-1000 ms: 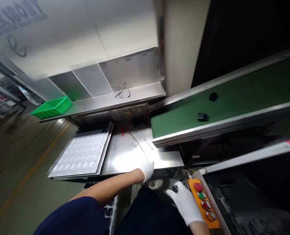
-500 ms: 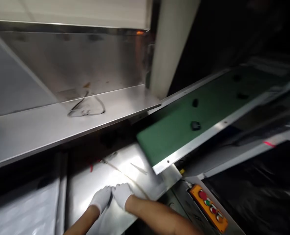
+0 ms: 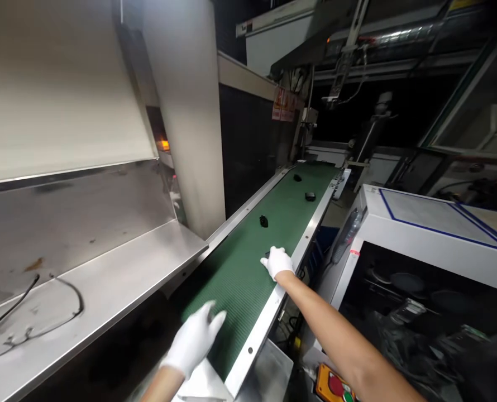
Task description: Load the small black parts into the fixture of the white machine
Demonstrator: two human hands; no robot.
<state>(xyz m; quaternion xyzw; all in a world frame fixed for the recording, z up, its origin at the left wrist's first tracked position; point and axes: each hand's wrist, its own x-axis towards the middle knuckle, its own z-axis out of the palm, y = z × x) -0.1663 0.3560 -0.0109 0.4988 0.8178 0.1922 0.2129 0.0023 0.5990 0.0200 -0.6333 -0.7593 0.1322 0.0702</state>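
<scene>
A green conveyor belt runs away from me toward the upper right. My right hand, in a white glove, reaches out onto it with the fingers curled down over a small black part, mostly hidden under the glove. Three more small black parts lie farther up the belt: one close by, one nearer the right rail, one far off. My left hand, also gloved and blurred, hovers over the belt's near end with fingers spread, holding nothing.
A steel shelf on the left carries a loose black cable. An orange button box sits at the bottom edge. A white machine housing stands right of the belt, a white pillar behind it.
My view has swung up and to the right, from the steel tabletop to the belt. My right hand went from the tabletop out onto the belt; my left hand lifted off the table.
</scene>
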